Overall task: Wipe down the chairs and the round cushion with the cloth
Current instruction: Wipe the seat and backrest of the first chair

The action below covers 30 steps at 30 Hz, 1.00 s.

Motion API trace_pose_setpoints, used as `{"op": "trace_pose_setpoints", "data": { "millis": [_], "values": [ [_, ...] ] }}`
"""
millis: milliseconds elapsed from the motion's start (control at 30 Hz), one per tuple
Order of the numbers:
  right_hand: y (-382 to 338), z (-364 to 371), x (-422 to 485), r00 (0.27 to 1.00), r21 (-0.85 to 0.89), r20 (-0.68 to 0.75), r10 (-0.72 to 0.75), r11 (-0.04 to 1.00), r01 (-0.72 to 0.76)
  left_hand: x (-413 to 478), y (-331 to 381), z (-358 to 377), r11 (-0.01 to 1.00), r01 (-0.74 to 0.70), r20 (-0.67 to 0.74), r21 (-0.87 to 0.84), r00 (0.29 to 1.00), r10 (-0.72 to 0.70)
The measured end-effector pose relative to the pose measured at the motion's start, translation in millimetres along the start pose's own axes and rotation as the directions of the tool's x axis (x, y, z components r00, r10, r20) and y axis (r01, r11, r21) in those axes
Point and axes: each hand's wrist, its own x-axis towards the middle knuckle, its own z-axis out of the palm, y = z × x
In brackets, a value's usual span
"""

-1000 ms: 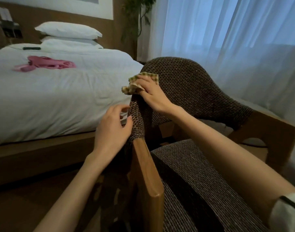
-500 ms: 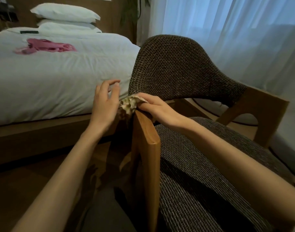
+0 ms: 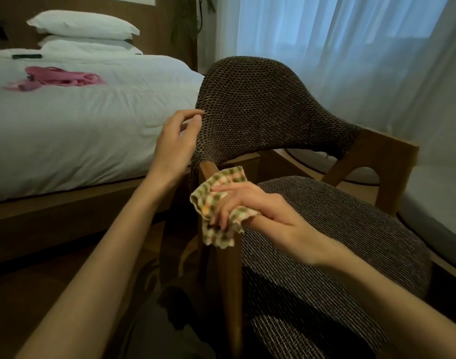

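A wooden chair (image 3: 273,115) with dark woven fabric on its curved back and seat stands in front of me. My right hand (image 3: 258,206) grips a checked green-and-cream cloth (image 3: 219,203) wrapped around the chair's left wooden armrest post. My left hand (image 3: 175,143) hovers beside the left edge of the woven backrest, fingers loosely curled, holding nothing. No round cushion is in view.
A bed (image 3: 79,120) with white bedding stands close on the left, with a pink item (image 3: 63,77), a dark remote (image 3: 27,56) and pillows (image 3: 84,24) on it. Sheer curtains (image 3: 351,47) hang behind the chair. A plant (image 3: 188,19) stands in the corner.
My right hand has carried the cloth from the top of the backrest down its left edge onto the wooden armrest. My left hand let go of the backrest edge and lifted slightly.
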Motion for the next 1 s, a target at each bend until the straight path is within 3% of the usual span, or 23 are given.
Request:
{"op": "trace_pose_setpoints", "data": {
  "millis": [267,400,533,733,833,900,1000],
  "values": [
    [3,7,-2,0.988,-0.05,-0.116,-0.102,0.994,0.097,2,0,16,0.999,-0.03,0.12,0.017,0.992,0.027],
    [20,13,19,0.975,0.135,-0.219,0.035,0.991,-0.006,16,4,12,1.0,0.004,0.053,-0.005,0.999,-0.004],
    [27,24,25,0.919,0.322,-0.336,0.209,0.942,-0.097,27,7,6,1.0,0.008,0.011,-0.01,1.0,-0.008],
    [20,22,-23,0.889,0.344,-0.405,0.215,0.936,-0.07,31,14,23,1.0,0.007,0.062,0.011,0.998,-0.008],
    [17,1,-40,0.876,0.35,-0.393,0.279,0.927,-0.138,36,28,43,0.998,-0.027,0.128,0.054,0.992,0.02],
    [25,-21,-45,0.784,0.397,-0.461,0.416,0.887,-0.237,43,41,58,0.996,-0.053,0.17,0.067,0.985,0.041],
    [44,-64,-48,0.557,0.597,-0.548,0.624,0.759,-0.262,58,60,81,0.982,-0.14,0.248,0.127,0.963,0.105]
  ]
}}
